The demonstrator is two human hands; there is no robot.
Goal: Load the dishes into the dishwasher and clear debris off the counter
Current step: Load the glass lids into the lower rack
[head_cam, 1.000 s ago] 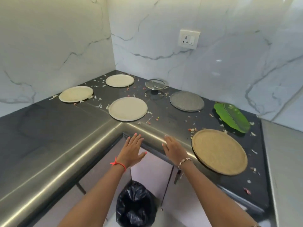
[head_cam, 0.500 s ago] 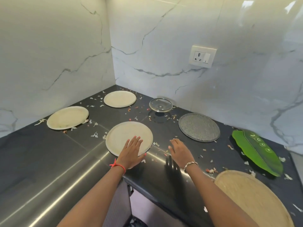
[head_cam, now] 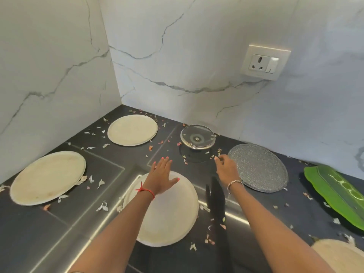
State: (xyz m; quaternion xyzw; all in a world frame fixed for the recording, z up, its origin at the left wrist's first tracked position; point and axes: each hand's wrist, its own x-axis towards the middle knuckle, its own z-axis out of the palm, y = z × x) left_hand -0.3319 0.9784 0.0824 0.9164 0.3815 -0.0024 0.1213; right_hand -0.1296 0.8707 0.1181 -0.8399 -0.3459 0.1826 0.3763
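Observation:
Three cream plates lie on the dark counter (head_cam: 35, 233): one near me (head_cam: 173, 213), one at the left (head_cam: 47, 177), one in the far corner (head_cam: 132, 130). A clear glass dish (head_cam: 197, 137) stands by the back wall, with a grey speckled plate (head_cam: 258, 167) to its right. Small scraps of debris (head_cam: 150, 147) are strewn between them. My left hand (head_cam: 160, 175) hovers flat, fingers straight, over the near plate's far edge. My right hand (head_cam: 226, 167) reaches toward scraps in front of the glass dish, fingers loosely bent and holding nothing.
A green leaf-shaped tray (head_cam: 334, 194) lies at the right edge. Part of a tan round plate (head_cam: 338, 255) shows at the bottom right. A wall socket (head_cam: 265, 62) sits on the marble backsplash. Marble walls close the corner.
Both hands have moved forward from the counter's front edge over the counter. The left now hovers above the near plate's far edge; the right has reached the scraps by the glass dish.

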